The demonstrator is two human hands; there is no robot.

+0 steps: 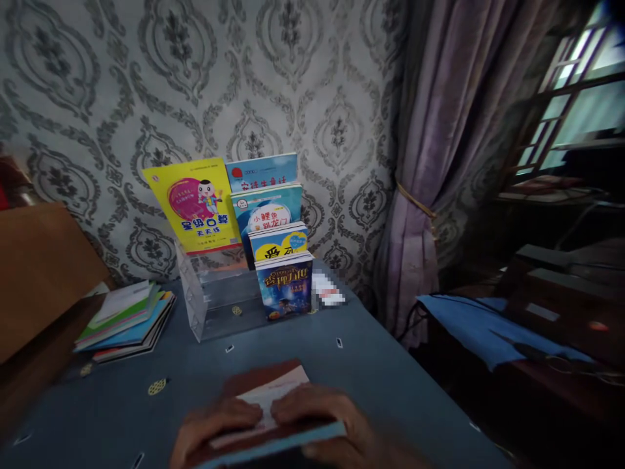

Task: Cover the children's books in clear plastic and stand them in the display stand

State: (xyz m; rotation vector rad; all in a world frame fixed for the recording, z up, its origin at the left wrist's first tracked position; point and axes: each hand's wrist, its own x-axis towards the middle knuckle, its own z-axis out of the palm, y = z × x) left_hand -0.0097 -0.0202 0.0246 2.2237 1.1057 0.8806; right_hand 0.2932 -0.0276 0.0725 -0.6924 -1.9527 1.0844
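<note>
The left hand and right hand both grip the held books, fingers curled over the top, at the near side of the tabletop. The step in hand is judged to be steadying them; the next move calls for an even two-handed hold. Their light-blue edge runs left to right, right end slightly farther; cover direction and true long axis cannot be told.

This looks like a room in a home. It has swirly wallpaper, a purple curtain tied back, a window, and bright children's books on a table.
</note>
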